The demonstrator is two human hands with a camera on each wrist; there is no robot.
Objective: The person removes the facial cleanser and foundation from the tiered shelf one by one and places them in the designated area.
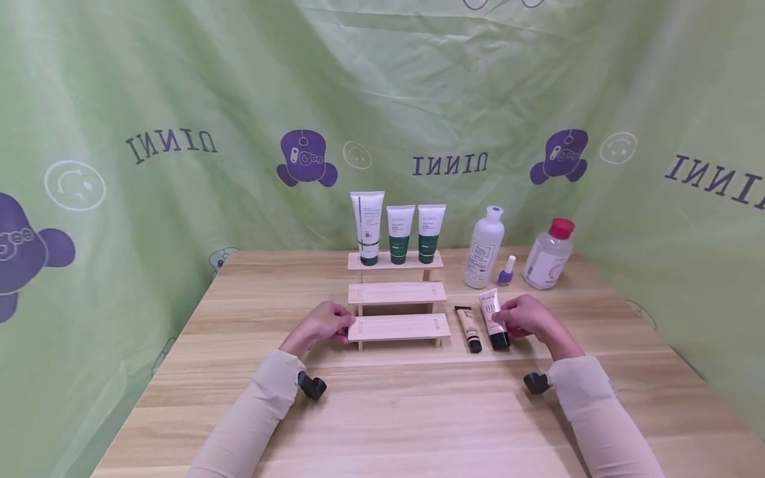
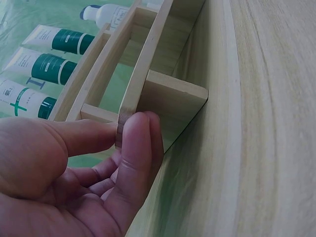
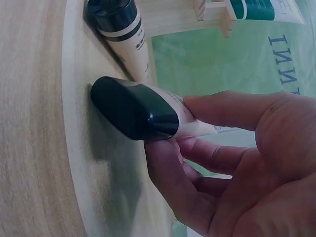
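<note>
A three-step wooden display rack stands mid-table. My left hand pinches the left end of its lowest step, thumb on top and fingers beneath in the left wrist view. To the right, my right hand grips a pale pink BB cream tube with a black cap between thumb and fingers. Just left of it lies a beige tube, also black-capped. On the top step stand a tall white tube and two smaller white-and-green tubes, caps down.
Behind the right hand stand a white bottle, a small purple nail polish bottle and a clear bottle with a red cap. A green printed curtain hangs around the wooden table.
</note>
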